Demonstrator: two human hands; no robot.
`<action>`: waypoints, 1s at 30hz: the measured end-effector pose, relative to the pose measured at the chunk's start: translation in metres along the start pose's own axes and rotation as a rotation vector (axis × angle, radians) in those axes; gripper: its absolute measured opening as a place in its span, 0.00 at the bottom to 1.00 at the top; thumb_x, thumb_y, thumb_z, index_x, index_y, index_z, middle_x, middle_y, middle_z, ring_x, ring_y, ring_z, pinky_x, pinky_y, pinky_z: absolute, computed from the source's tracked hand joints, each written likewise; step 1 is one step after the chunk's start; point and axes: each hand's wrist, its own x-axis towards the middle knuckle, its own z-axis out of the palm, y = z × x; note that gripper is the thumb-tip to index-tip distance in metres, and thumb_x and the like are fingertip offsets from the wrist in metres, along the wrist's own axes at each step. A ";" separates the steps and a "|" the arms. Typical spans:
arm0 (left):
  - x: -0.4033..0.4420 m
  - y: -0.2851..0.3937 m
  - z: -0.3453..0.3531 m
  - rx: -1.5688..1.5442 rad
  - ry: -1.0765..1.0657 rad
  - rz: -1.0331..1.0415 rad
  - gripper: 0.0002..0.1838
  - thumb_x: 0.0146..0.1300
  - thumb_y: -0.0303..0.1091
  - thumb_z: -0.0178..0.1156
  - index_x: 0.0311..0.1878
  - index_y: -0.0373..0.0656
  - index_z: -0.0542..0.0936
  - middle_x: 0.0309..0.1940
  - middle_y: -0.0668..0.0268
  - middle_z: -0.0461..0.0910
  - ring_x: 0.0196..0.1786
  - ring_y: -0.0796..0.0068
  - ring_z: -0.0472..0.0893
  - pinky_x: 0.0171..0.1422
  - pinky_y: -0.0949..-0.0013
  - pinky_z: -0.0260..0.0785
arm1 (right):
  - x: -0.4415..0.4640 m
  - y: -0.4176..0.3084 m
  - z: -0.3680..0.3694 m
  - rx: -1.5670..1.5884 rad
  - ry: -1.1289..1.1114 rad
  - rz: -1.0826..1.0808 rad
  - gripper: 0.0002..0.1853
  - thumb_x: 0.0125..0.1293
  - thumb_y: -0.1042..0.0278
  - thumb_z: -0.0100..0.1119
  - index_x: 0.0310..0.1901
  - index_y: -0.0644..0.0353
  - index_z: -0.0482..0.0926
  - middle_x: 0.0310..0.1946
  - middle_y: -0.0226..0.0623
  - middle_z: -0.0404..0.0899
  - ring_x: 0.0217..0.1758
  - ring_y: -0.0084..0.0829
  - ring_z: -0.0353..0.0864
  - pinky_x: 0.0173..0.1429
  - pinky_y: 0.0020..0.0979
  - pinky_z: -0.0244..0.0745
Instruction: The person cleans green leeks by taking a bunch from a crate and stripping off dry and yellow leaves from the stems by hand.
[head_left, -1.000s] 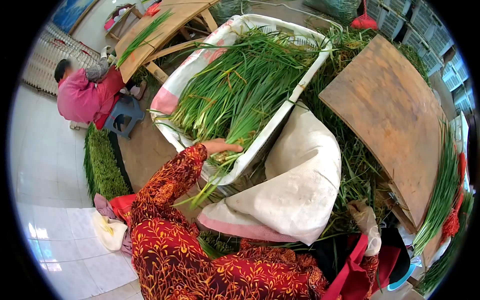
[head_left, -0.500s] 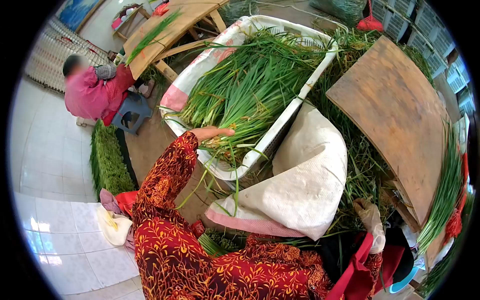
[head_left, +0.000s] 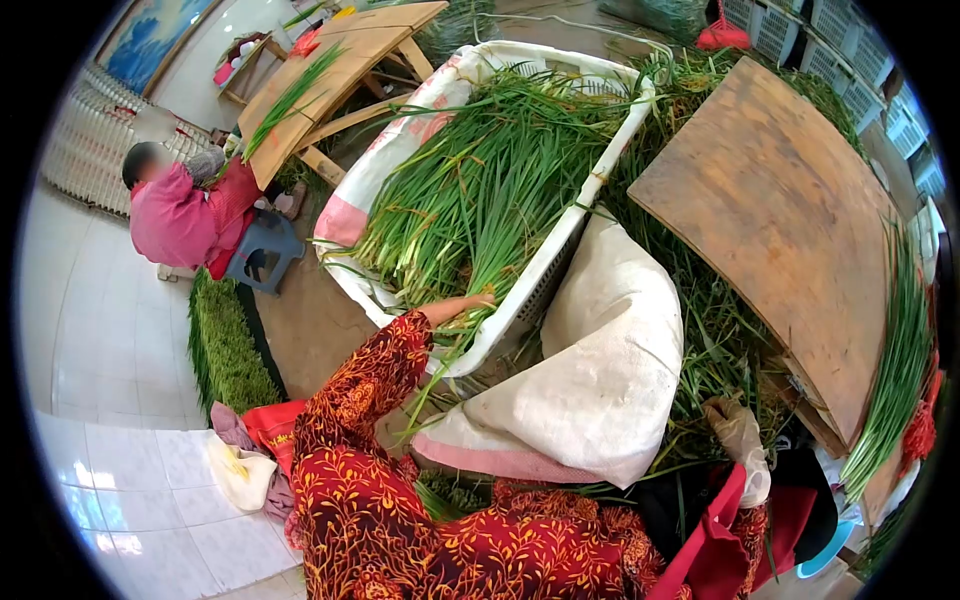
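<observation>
A large white plastic basket [head_left: 606,175] holds a thick heap of long green chives [head_left: 500,170], their pale ends toward me. My left hand [head_left: 458,308] reaches over the basket's near end, closed around the pale ends of a bunch there; a few loose leaves hang below over the rim. Low on the right, my right hand [head_left: 738,440], in a thin, pale glove, hovers beside loose greens and the edge of a wooden board [head_left: 770,230]. Its fingers point away from me and are partly bent; whether they hold anything is unclear.
A white woven sack [head_left: 600,360] lies against the basket's right side. Trimmed chives [head_left: 885,370] rest along the board's right edge. At left, a person in pink [head_left: 185,215] sits on a stool [head_left: 265,250] by a wooden table [head_left: 330,75], near a row of bundled greens [head_left: 235,340].
My left hand has moved to the right along the basket's near end, to the chives near its right wall. The whole view has shifted slightly. My right hand stays in about the same place.
</observation>
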 end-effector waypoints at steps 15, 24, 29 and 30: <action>0.005 0.000 0.005 0.055 -0.033 -0.080 0.33 0.62 0.60 0.50 0.61 0.42 0.70 0.52 0.63 0.75 0.49 0.80 0.75 0.53 0.76 0.67 | 0.005 0.011 0.008 0.004 0.013 -0.037 0.14 0.61 0.61 0.55 0.42 0.62 0.79 0.24 0.44 0.79 0.28 0.32 0.77 0.35 0.31 0.70; -0.002 0.002 0.013 0.190 -0.012 0.007 0.33 0.61 0.63 0.48 0.51 0.41 0.76 0.36 0.66 0.80 0.32 0.81 0.79 0.38 0.76 0.71 | 0.009 0.020 0.010 -0.030 0.029 -0.080 0.14 0.60 0.61 0.56 0.42 0.61 0.80 0.25 0.42 0.80 0.27 0.31 0.77 0.36 0.31 0.71; 0.006 -0.001 0.002 0.195 -0.050 -0.065 0.30 0.63 0.59 0.48 0.53 0.41 0.75 0.40 0.67 0.80 0.36 0.80 0.79 0.43 0.75 0.71 | 0.007 0.013 0.006 -0.044 -0.030 -0.032 0.15 0.62 0.57 0.54 0.41 0.60 0.80 0.30 0.48 0.80 0.33 0.44 0.79 0.39 0.37 0.71; 0.006 0.002 0.002 0.219 -0.064 -0.048 0.30 0.63 0.59 0.48 0.54 0.41 0.74 0.42 0.66 0.80 0.39 0.80 0.79 0.46 0.74 0.70 | 0.008 0.014 0.006 -0.043 -0.040 -0.028 0.15 0.61 0.57 0.54 0.41 0.60 0.80 0.30 0.47 0.80 0.33 0.44 0.79 0.39 0.37 0.71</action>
